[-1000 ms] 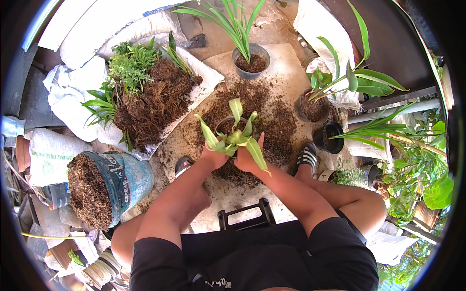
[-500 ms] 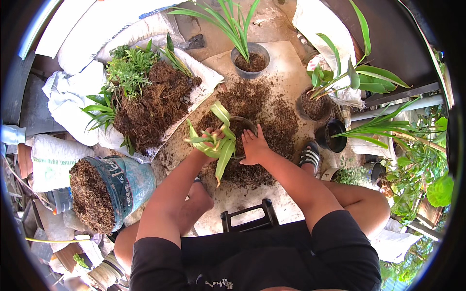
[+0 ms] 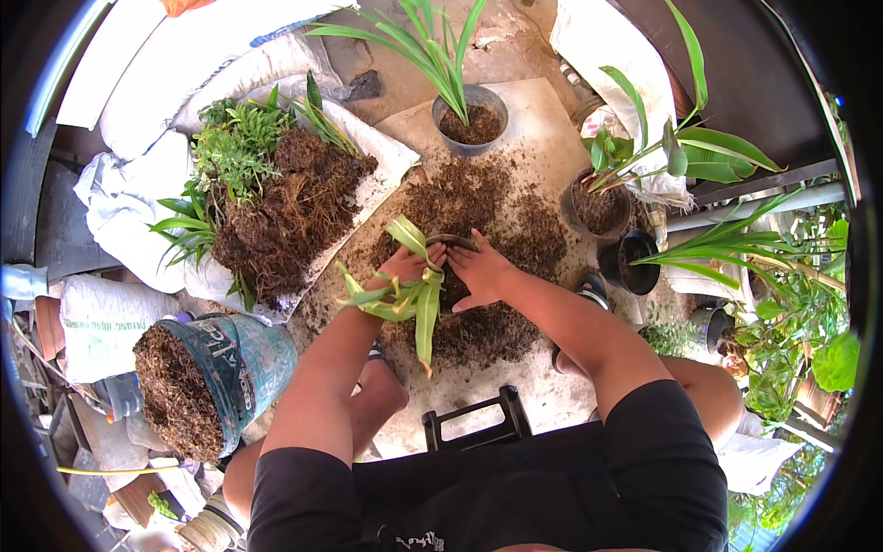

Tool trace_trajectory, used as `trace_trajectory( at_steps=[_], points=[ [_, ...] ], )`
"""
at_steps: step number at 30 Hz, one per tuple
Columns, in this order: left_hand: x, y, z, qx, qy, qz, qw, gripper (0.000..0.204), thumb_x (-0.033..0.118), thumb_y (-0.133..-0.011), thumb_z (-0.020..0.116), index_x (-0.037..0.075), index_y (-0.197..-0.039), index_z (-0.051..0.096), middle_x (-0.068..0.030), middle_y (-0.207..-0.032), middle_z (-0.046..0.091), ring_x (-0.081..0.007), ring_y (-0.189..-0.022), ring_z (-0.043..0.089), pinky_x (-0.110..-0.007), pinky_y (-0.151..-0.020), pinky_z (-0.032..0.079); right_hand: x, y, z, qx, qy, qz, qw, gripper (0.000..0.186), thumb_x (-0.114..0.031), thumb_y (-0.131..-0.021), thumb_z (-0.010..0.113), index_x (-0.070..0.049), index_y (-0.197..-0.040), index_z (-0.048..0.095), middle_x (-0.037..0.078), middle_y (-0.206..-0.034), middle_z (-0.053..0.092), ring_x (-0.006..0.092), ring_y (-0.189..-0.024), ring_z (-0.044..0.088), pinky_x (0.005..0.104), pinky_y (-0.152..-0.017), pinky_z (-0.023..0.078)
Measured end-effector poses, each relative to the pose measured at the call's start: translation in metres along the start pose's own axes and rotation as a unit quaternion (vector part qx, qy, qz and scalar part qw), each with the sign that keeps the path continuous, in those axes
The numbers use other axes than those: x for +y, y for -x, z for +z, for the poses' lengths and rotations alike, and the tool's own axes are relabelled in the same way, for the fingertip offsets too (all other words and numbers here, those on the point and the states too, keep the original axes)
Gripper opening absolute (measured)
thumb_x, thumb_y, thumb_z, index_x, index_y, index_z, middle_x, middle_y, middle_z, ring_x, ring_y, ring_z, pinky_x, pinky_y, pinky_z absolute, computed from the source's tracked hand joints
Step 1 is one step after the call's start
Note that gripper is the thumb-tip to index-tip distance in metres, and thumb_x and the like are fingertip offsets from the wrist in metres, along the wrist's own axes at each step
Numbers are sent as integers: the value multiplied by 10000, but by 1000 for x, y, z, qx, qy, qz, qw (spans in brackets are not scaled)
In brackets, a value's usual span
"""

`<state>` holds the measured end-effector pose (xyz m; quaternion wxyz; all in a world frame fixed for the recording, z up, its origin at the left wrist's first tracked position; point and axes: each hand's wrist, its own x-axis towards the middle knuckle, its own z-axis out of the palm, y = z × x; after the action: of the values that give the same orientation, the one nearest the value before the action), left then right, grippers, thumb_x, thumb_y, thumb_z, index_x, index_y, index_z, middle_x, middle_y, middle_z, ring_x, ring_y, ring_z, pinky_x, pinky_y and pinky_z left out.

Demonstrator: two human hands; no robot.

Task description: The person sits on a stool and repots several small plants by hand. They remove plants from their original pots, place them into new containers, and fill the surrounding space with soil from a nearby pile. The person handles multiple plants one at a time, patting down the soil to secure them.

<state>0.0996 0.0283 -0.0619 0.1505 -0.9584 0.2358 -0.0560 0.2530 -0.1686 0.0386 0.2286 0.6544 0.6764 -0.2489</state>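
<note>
A small plant with long pale green leaves stands in a dark round pot on the soil-strewn ground in front of me. My left hand reaches behind the leaves to the pot's left side. Leaves cover part of it, but the fingertips that show are stretched out. On the pot's right side lies my right hand, fingers extended over the soil near the far rim and thumb apart. The fingertips of both hands come close together at the plant's base, which the leaves and hands mostly hide.
Loose soil surrounds the pot. Uprooted plants with a root mass lie on a white sack at left, above a tipped blue bucket of soil. Potted plants stand ahead and at right. A black stool is near me.
Both hands have shifted to the far side of the pot, and their fingertips have come together. The plant's leaves have swung lower and slightly to the left.
</note>
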Motion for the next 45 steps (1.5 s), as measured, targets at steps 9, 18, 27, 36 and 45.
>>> trace_trajectory(
  at_steps=[9,18,27,36,45],
  points=[
    [1,0,27,0,81,-2,997,564,264,-915,554,63,-1439,498,-48,-1483,505,-196,-1417,425,-420,-1212,323,-10,-7,4,6,13,31,999,1082,-837,-905,278,-5,-1595,218,135,-1668,232,253,-1560,157,626,-1221,-74],
    [53,33,-63,-152,212,-184,948,681,471,-866,564,81,-1425,539,-162,-1501,491,-319,-1404,450,-547,-1181,263,-47,8,7,-28,-103,103,989,1050,-808,-926,267,-9,-1602,188,147,-1683,172,272,-1563,141,651,-1206,-90],
    [67,-9,-97,-257,263,-300,880,677,344,-925,482,28,-1517,399,-183,-1615,327,-304,-1521,263,-610,-1188,239,-49,12,7,-21,-136,98,986,881,-648,-994,294,-50,-1620,131,94,-1701,101,251,-1569,88,678,-1213,-61],
    [37,14,-72,-204,223,-215,929,634,353,-892,514,78,-1463,503,-123,-1577,419,-240,-1491,338,-563,-1202,229,-40,13,0,26,-93,90,991,721,-499,-1041,249,-84,-1623,156,42,-1704,106,204,-1568,90,660,-1219,-84],
    [-19,-19,-44,-77,19,72,994,831,574,-854,566,89,-1517,440,-69,-1587,427,-206,-1510,309,-536,-1184,255,-40,13,18,20,-106,103,989,708,-482,-1043,258,-54,-1606,223,75,-1688,179,232,-1565,115,671,-1211,-72]
  ],
)
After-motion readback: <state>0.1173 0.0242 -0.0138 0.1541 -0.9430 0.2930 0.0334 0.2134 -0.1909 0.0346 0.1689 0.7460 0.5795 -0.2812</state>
